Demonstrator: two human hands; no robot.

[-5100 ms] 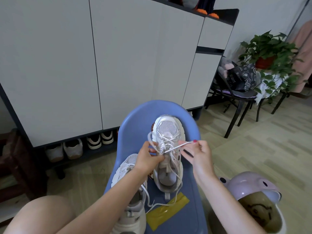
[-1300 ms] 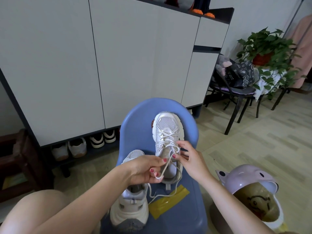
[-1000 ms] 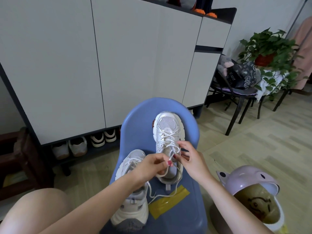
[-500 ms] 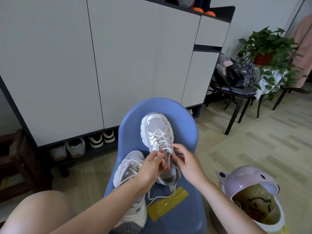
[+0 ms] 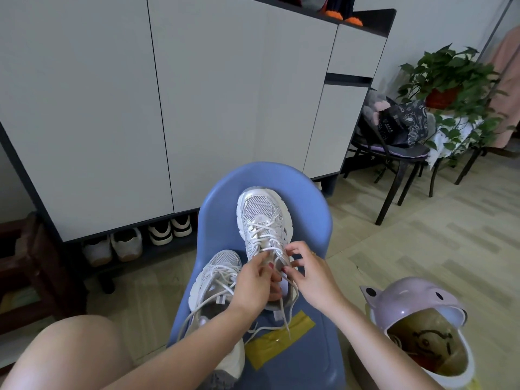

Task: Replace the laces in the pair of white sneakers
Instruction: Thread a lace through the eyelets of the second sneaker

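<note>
No writing is reading clearly anywhere. Two white mesh sneakers are lying on a blue chair, the far sneaker laced, the near sneaker trailing loose ends over yellow tape. The left hand and right hand are both pinching the lace at the far sneaker's tongue, a pink bin standing right.

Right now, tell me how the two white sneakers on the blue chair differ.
The far sneaker lies farther up the blue chair, with both the left hand and right hand working its lace at the tongue; the near sneaker lies untouched, partly hidden behind the left forearm. The near sneaker's lace trails loose. Both are white mesh, toes pointing away.
</note>
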